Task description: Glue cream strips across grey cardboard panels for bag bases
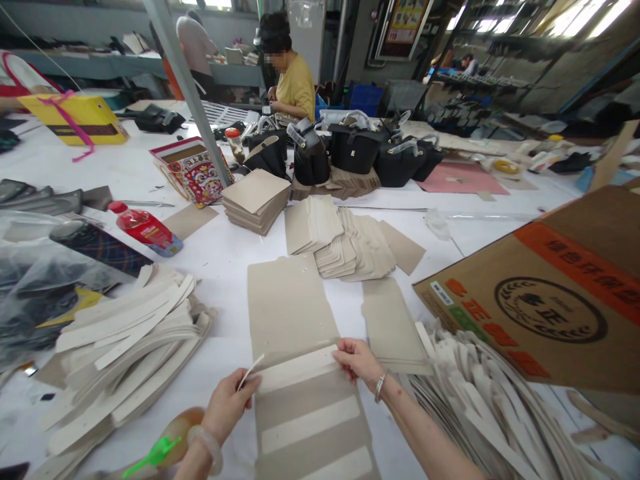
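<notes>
So it's a big white-topped table (210,347) in a busy workshop, people and black handbags (354,148) on the far side. The big printed cardboard box (545,293) leans in at right. Flat grey-beige board (310,393) lies right in front, matte, wavy-edged, pale strips across it — the top strip (297,368) (smooth, off-white) has its right end pinched in the right hand (357,360). Left hand (233,400) has fingers closed on a thin white sliver (251,372), beside the strip's left end.
</notes>
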Demonstrator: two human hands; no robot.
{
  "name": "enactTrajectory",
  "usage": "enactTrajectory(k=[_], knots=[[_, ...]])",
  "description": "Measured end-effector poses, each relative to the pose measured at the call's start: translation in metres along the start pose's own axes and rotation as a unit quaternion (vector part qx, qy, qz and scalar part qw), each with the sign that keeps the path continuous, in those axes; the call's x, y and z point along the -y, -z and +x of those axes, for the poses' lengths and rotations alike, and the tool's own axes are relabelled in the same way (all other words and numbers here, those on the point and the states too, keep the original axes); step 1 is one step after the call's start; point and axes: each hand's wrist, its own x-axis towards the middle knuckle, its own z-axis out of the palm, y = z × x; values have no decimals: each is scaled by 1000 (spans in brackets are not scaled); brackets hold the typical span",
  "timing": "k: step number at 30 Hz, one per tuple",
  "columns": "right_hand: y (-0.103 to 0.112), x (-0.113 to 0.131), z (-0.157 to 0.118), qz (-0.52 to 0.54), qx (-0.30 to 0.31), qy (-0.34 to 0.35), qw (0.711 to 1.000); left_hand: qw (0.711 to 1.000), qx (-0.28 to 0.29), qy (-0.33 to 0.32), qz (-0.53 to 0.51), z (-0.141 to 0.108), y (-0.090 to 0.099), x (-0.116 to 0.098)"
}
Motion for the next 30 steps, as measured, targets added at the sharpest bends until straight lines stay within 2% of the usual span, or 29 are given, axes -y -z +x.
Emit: enactTrajectory(k=[4,7,16,23,30], knots=[[3,-2,11,-21,-20,4,1000,999,-43,16,23,8,1,-5],[5,2,23,-81,-51,15,995,997,-68,14,29,17,3,-12],[9,18,58,-207,-127,41,969,990,-97,33,100,44,11,-24],[5,22,62,-296,-181,73,935,988,-107,33,108,46,13,-25],[4,23,64,-330,-194,63,922,988,-123,33,90,48,13,-24]])
